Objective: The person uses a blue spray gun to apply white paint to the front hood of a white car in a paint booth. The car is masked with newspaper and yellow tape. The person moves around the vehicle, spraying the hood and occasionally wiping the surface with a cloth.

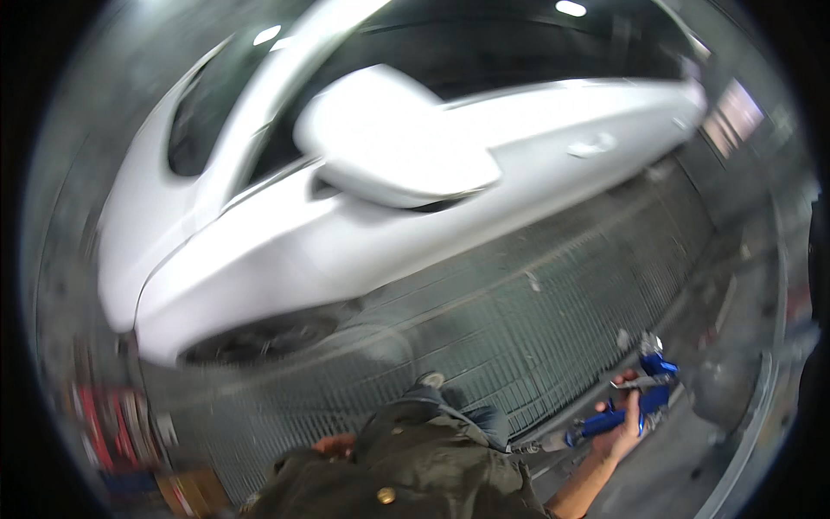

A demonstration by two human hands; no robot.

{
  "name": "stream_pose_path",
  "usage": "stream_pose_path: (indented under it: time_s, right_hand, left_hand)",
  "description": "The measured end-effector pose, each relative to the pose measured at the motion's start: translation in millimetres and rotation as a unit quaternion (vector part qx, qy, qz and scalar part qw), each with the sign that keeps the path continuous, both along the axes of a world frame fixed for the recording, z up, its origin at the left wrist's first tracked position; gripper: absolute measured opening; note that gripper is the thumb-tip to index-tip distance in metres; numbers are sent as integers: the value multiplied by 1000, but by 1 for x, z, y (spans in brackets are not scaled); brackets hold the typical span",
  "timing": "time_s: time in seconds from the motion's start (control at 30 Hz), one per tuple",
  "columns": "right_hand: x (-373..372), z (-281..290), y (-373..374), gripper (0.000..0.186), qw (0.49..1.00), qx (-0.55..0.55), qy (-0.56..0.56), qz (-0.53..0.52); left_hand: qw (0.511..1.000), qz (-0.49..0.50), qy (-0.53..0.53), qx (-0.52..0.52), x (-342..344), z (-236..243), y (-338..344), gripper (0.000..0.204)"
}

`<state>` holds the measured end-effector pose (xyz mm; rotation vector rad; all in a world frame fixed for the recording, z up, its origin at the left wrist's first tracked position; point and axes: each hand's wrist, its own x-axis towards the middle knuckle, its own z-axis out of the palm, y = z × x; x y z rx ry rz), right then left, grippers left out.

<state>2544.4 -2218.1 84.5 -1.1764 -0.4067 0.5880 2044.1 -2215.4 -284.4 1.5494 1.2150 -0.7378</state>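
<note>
At the lower right, my right hand [619,432] has its fingers wrapped around a blue and silver spray gun [657,396]. The gun's silver end points up and away from me, and a hose or fitting runs from its blue lower part toward my body. Low at my left side, only part of my left hand [334,445] shows beside my dark jacket; its fingers are too hidden and small to read. Ahead of me stands a white car [285,251] with its side mirror [380,138] near me. The gun is apart from the car.
Grated floor [536,337] runs between me and the car, over a front wheel [259,337] at the left. Red items [117,424] and a cardboard box [192,493] sit at the lower left. A metal rail [748,441] edges the right side.
</note>
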Motion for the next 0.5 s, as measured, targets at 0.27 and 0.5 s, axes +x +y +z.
stream_pose_path:
  time_s: [0.27,0.5]
  right_hand:
    - [83,27,20,39,995,29,-36,-90]
    - [336,53,106,35,994,-26,-35,-100]
  left_hand:
    - [998,-60,-2,36,120,29,132,33]
    - [997,-72,2,34,384,60,235,33]
